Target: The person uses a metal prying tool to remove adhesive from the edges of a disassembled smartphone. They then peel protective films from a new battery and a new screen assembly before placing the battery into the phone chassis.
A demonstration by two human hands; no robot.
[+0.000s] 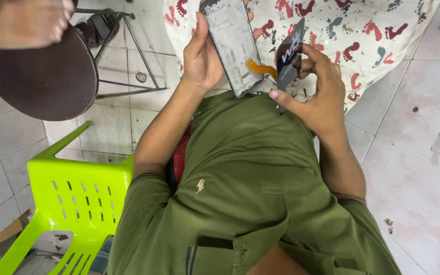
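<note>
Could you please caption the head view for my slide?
Left hand holds grey phone frame; right hand pinches flat black card.

grey phone frame (232, 46) tilted, black battery (289, 58) upright
</note>
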